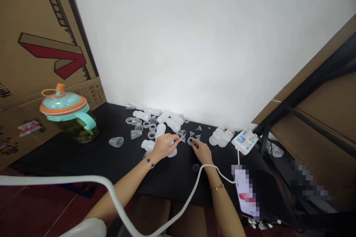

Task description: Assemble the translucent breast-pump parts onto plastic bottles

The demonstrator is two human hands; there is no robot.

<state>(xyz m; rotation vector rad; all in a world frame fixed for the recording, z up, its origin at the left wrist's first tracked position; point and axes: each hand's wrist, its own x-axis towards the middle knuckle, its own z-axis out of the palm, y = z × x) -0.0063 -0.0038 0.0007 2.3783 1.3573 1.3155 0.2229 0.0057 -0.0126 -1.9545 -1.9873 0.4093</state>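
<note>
My left hand (pixel 164 147) reaches over a translucent plastic bottle (pixel 172 152), and its fingertips pinch a small tilted translucent funnel (pixel 183 137). My right hand (pixel 201 152) grips a translucent plastic ring (pixel 190 141) at its fingertips, a short way to the right of that funnel. Several more translucent bottles (pixel 161 116), rings (pixel 152 127) and cups (pixel 136 134) lie scattered behind and left of my hands. Two small funnels (pixel 198 128) stand just beyond my right hand. The hands partly hide the pieces beneath them.
The pieces lie on a black table (pixel 83 155) against a white wall. A teal and orange lidded jug (pixel 68 113) stands at far left, a white device (pixel 244 141) at right. A white cable crosses my forearms, and a pixelated phone (pixel 246 192) lies near the front right.
</note>
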